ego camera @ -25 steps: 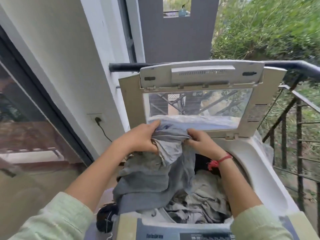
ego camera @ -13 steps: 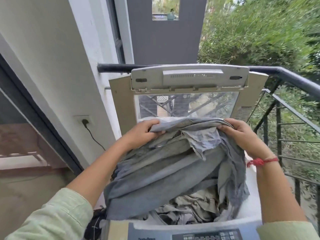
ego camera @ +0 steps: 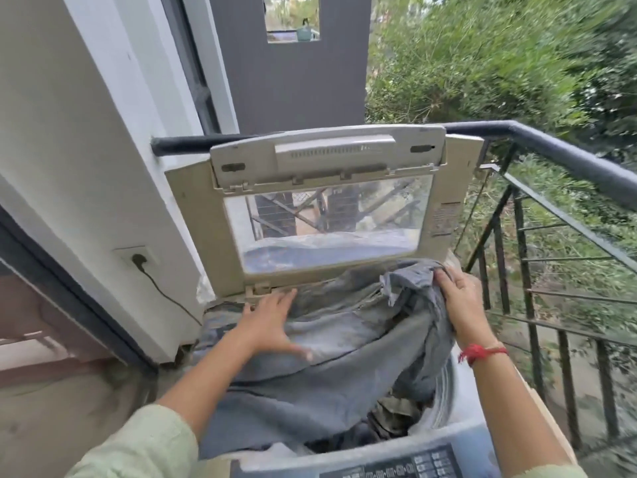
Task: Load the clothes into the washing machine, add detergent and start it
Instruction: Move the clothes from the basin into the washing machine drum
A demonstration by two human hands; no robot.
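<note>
Top-loading washing machine (ego camera: 462, 430): lid (ego camera: 331, 157) stands raised. A grey garment (ego camera: 327, 384) lies spread across the tub opening, over olive clothes (ego camera: 396, 414) in the drum. The left hand (ego camera: 269, 322) rests flat on it, fingers spread. The right hand (ego camera: 458, 298) grips its bunched rear-right edge. The control panel (ego camera: 396, 468) sits at the near edge.

Soft matt grey cloth (ego camera: 310, 401); yellowed plastic lid (ego camera: 327, 157) with a glossy clear window (ego camera: 327, 229); dark painted metal railing (ego camera: 558, 157).
</note>
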